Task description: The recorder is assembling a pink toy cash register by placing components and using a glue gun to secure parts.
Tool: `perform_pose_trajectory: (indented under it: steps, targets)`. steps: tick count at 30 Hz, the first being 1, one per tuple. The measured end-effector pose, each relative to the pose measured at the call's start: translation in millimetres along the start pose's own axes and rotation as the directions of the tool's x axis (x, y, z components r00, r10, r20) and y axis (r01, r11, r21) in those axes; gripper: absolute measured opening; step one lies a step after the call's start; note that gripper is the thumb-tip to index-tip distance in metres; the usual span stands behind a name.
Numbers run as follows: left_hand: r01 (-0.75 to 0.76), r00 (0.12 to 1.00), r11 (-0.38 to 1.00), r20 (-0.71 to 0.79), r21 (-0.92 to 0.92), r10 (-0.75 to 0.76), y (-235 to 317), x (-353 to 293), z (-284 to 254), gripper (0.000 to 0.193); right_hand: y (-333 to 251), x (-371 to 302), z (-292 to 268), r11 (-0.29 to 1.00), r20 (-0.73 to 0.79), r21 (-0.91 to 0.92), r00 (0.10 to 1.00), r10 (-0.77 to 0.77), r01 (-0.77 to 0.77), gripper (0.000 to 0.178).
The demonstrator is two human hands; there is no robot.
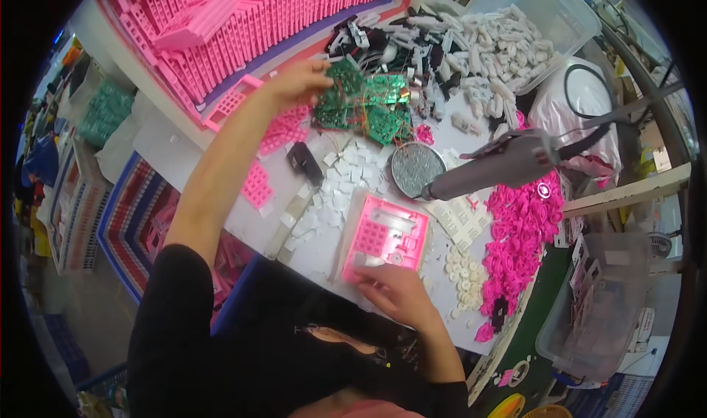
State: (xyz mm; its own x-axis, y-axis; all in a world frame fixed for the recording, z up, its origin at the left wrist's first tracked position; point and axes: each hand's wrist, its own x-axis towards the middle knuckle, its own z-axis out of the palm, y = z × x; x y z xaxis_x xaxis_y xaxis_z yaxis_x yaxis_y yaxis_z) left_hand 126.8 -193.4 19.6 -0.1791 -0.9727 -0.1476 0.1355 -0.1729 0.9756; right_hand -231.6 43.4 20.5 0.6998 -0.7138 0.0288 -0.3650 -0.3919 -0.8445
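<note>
My left hand [300,84] reaches to the far side of the table, its fingers closed on the edge of a green circuit board [343,83]. More green boards with thin red wires [387,123] lie beside it. Close to me, an open pink plastic case [421,235] shows a square grid of holes, a white strip and small metal parts inside. My right hand [394,291] lies at the case's near edge, fingers stretched out and the thumb apart. Its fingertips are close to a pale piece [361,259] at the case's near left corner.
An electric screwdriver [493,169] slants in from the right above a round dish of screws [417,169]. White paper squares [346,175], cream discs [464,278], pink parts [519,226] and grey-white pieces [493,46] lie around. Pink cases fill a crate [258,75] at the far left.
</note>
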Motion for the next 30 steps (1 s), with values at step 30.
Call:
perform_pose_trajectory:
  steps: [30]
  targets:
    - [-0.037,0.995,0.974,0.087,-0.222,0.058,-96.1,-200.5,144.0,0.043,27.0,25.1,-23.9,0.675,-0.528,0.705,0.797,0.293,0.218,0.022]
